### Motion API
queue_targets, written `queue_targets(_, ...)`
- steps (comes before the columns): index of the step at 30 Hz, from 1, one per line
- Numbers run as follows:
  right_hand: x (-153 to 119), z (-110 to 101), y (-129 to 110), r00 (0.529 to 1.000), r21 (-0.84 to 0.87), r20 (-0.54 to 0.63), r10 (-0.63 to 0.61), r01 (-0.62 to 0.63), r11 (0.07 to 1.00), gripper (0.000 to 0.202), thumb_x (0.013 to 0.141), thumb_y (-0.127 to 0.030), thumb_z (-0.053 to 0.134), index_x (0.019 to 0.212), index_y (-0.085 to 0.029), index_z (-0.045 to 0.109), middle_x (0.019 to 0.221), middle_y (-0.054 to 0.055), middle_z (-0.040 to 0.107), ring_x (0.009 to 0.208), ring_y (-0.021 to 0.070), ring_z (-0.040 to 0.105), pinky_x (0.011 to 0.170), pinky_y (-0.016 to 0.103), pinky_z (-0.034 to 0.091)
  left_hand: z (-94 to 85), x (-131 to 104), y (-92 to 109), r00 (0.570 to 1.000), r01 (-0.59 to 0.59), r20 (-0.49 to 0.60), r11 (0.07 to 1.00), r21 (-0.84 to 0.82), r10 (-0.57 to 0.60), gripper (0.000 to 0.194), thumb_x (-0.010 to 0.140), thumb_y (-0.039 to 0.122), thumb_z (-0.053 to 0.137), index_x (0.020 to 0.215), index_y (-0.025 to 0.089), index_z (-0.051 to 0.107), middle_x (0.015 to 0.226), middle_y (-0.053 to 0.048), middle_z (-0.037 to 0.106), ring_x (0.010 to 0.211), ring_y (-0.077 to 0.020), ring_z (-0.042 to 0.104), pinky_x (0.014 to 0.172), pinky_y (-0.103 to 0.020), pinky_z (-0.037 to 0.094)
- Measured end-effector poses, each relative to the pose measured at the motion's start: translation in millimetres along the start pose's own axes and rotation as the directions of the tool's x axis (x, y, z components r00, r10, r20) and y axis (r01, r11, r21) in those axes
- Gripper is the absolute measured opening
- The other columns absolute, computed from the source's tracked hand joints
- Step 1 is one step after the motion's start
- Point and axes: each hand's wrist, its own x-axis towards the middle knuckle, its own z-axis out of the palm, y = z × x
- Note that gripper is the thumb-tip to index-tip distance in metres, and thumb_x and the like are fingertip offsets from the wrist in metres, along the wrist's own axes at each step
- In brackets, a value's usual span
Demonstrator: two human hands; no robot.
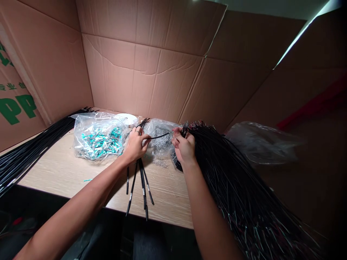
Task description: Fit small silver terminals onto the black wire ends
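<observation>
Holding cable (160,137), teal strips (110,140) in bag (79,147)

Bench (62,171), left: open wood lay between the cable bundle (35,148) and the left forearm (92,187).
Bench, middle: loose cables (142,177) split the gap, with room between them and the right forearm (202,202).
Between hands (137,144): a held cable (159,137) barred passage.
Right: the wire heap (233,173) blocked the side.
Behind: plastic bags (84,144) and cardboard walls (141,65) stood in the way.
</observation>
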Motion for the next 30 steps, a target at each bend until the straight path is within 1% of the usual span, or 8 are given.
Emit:
queue_targets(4, -5.7, -8.3, -13.7, 0.974, 0.032, 0.218, 0.055, -0.063, 0.997, 0.042, 0.072, -0.063, 0.081, 0.076, -0.025, 0.064, 0.053, -0.009, 0.028, 0.046, 0.01, 0.016, 0.048, 0.031, 0.02, 1.1, -2.0, -5.4, 0.969, 0.238, -0.043, 0.964, -0.12, -0.244, 0.014, 0.083, 0.018, 0.069, 0.094, 0.019, 0.078, 0.062, -0.002, 0.056, 0.061, -0.0208, 0.054, 0.07, -0.031, 0.04)
queue_targets(6, -9.1, -12.4, -17.6, 0.951, 0.015, 0.299, 0.084, -0.093, 0.996, 0.045, 0.069, -0.065, 0.082, 0.073, -0.025, 0.063, 0.055, -0.007, 0.032, 0.047, 0.0091, 0.015, 0.048, 0.031, 0.019, 0.8, 0.6, -6.5, 0.939, 0.312, -0.061, 0.911, -0.27, -0.34, 0.018, 0.08, 0.013, 0.067, 0.095, 0.018, 0.075, 0.063, -0.001, 0.06, 0.06, -0.0193, 0.057, 0.067, -0.03, 0.042)
queue_targets(8, -11.8, -17.4, -20.4, 0.924, 0.015, 0.369, 0.097, -0.111, 0.994, 0.047, 0.067, -0.067, 0.082, 0.068, -0.025, 0.062, 0.057, -0.007, 0.034, 0.047, 0.0085, 0.015, 0.048, 0.031, 0.019, -0.3, 5.9, -6.3, 0.901, 0.358, -0.029, 0.782, -0.511, -0.432, 0.025, 0.076, 0.009, 0.063, 0.098, 0.016, 0.073, 0.08, -0.006, 0.07, 0.069, -0.0191, 0.066, 0.067, -0.028, 0.047)
queue_targets(11, -14.1, -24.8, -23.6, 0.841, 0.025, 0.532, 0.095, -0.128, 0.991, 0.046, 0.067, -0.065, 0.083, 0.062, -0.024, 0.063, 0.057, -0.005, 0.039, 0.047, 0.0092, 0.025, 0.047, 0.03, 0.024, -3.7, 14.9, -3.1, 0.848, 0.335, 0.059, 0.446, -0.83, -0.526, 0.024, 0.076, 0.01, 0.062, 0.099, 0.012, 0.068, 0.096, -0.012, 0.075, 0.084, -0.0212, 0.075, 0.076, -0.031, 0.055)
queue_targets(16, -16.3, -25.5, -27.7, 0.483, -0.152, 0.85, 0.209, -0.154, 0.976, 0.033, 0.073, -0.049, 0.083, 0.067, -0.018, 0.075, 0.06, 0.003, 0.061, 0.052, 0.0124, 0.048, 0.049, 0.027, 0.039, -10.8, 20.4, 4.6, 0.832, 0.219, 0.101, 0.156, -0.963, -0.545, 0.021, 0.08, 0.018, 0.077, 0.092, 0.014, 0.06, 0.09, -0.012, 0.076, 0.083, -0.0226, 0.077, 0.075, -0.032, 0.059)
queue_targets(21, -23.8, -8.7, -41.9, 0.133, -0.355, 0.909, 0.396, -0.254, 0.9, 0.021, 0.078, -0.034, 0.076, 0.072, -0.014, 0.079, 0.066, 0.005, 0.07, 0.053, 0.0131, 0.059, 0.053, 0.025, 0.048, -12.9, 19.5, 3.1, 0.793, 0.281, 0.204, 0.047, -0.959, -0.574, 0.012, 0.085, 0.013, 0.076, 0.087, 0.011, 0.064, 0.087, -0.011, 0.075, 0.07, -0.0139, 0.071, 0.069, -0.024, 0.059)
queue_targets(27, -29.9, 9.3, -41.4, -0.13, -0.259, 0.964, 0.231, -0.281, 0.924, 0.034, 0.085, -0.045, 0.081, 0.076, -0.012, 0.08, 0.069, 0.01, 0.073, 0.055, 0.0147, 0.069, 0.054, 0.021, 0.052, -19.5, 23.2, 2.3, 0.739, 0.324, 0.357, -0.162, -0.932, -0.571, 0.004, 0.091, 0.008, 0.067, 0.088, 0.008, 0.065, 0.079, -0.007, 0.069, 0.062, -0.0086, 0.066, 0.058, -0.016, 0.055)
queue_targets(30, -30.6, 9.9, -31.6, -0.17, -0.149, 0.981, 0.097, -0.33, 0.932, 0.042, 0.085, -0.052, 0.081, 0.077, -0.011, 0.081, 0.065, 0.011, 0.072, 0.049, 0.0124, 0.065, 0.046, 0.019, 0.046, -27.6, 25.0, 4.5, 0.712, 0.384, 0.437, -0.216, -0.898, -0.549, 0.009, 0.092, 0.01, 0.063, 0.083, 0.012, 0.061, 0.06, 0.002, 0.058, 0.043, -0.005, 0.051, 0.04, -0.012, 0.041)
